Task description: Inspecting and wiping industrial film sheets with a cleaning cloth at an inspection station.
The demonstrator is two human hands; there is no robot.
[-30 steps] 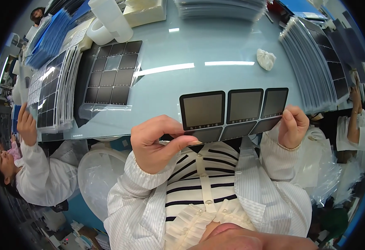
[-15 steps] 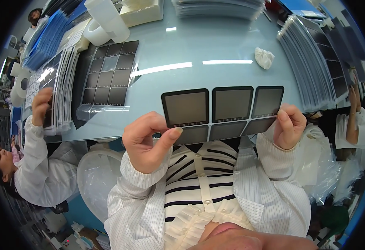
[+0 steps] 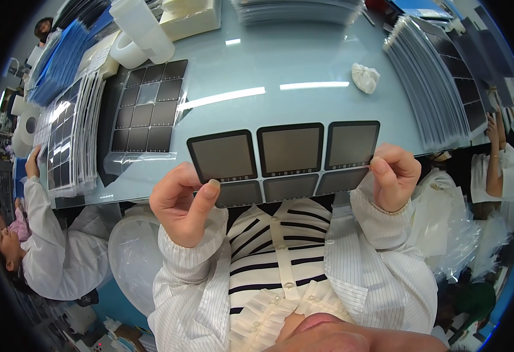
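Note:
A see-through sheet of dark square panels (image 3: 290, 149) with black rounded borders is held up, tilted, at the front edge of the table. My left hand (image 3: 182, 202) pinches its left end between thumb and fingers. At the opposite end, my right hand (image 3: 395, 176) grips the edge, thumb in front. Rows of small marks run along the panels' lower borders. The lower part of the sheet folds or slopes away, so its far side is hidden. A similar panel sheet (image 3: 149, 115) lies flat on the table to the left, partly over clear film.
Stacks of sheets stand at the left (image 3: 87, 129) and right (image 3: 424, 88). A crumpled white wad (image 3: 365, 78) sits right of centre. White rolls (image 3: 129, 51) and another pile of sheets (image 3: 298, 12) are at the back. A co-worker's sleeve (image 3: 37, 205) shows at far left.
Both my hands and the sheet have shifted left, with the sheet now a little more level. The co-worker's hand at the left has moved down and away from the stack's front.

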